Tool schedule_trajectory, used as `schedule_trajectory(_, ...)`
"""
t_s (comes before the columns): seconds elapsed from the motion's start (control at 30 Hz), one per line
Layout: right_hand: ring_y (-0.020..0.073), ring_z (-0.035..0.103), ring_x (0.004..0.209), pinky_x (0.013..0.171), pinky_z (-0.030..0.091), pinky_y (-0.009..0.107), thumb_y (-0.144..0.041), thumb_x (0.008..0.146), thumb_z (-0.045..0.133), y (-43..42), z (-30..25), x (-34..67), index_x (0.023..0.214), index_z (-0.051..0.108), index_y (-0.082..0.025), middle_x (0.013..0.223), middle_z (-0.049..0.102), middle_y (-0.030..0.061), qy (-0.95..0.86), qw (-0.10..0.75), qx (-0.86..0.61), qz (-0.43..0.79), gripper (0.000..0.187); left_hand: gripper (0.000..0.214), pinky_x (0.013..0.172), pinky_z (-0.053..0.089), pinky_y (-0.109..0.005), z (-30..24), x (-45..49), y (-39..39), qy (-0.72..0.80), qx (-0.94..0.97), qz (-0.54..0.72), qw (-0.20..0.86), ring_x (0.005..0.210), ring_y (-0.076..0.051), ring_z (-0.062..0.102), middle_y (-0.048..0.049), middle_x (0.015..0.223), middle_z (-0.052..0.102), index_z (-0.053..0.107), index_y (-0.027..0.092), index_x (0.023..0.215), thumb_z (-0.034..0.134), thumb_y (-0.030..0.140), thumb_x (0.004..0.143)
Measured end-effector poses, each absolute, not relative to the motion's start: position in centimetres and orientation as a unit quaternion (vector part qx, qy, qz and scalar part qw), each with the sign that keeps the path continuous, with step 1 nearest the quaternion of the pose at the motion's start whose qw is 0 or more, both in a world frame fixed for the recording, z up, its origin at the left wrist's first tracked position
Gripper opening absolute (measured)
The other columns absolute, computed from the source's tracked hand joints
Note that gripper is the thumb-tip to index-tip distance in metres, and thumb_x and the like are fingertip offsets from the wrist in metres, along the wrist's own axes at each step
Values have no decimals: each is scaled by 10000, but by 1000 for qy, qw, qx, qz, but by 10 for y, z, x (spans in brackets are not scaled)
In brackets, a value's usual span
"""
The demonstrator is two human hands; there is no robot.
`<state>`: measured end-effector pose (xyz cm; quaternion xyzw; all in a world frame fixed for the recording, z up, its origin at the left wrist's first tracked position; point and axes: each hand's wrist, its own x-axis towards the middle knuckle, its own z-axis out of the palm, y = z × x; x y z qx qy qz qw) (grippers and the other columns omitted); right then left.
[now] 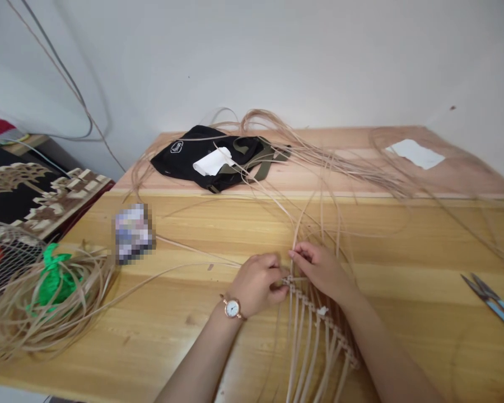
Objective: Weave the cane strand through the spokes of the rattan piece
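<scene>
A braided strip of pale rattan strands [304, 298] runs diagonally across the table, its loose ends fanning toward me and away toward the wall. My left hand [258, 284], with a watch [232, 307] on the wrist, is closed on the upper left end of the weave. In a pinch between thumb and forefinger, my right hand [319, 267] holds one upright rattan strand [294, 235] just above that end. A small white scrap [322, 311] sits on the weave's middle. Under my fingers the exact crossing of strands is hidden.
At left lies a coil of rattan [88, 291] with a green plastic bag [54, 280]. Blue-handled scissors [491, 302] lie at right. Toward the wall are a black bag [185, 157], long rattan strands [344, 162] and white paper [418, 153]. A pixelated object [133, 232] is left.
</scene>
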<state>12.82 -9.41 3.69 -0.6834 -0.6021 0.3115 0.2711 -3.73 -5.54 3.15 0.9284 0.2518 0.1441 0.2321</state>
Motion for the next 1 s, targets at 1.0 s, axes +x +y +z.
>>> schedule_trajectory(1.0, 178, 566, 588, 481, 287, 251, -365, 815, 419, -96, 39, 117, 799, 592, -244, 656, 649, 13, -612, 161, -759, 155, 212, 378, 637, 342, -226, 39, -46, -46, 231, 902, 125, 342, 683, -121, 447, -19, 681, 464, 614, 206, 982, 379, 33, 741)
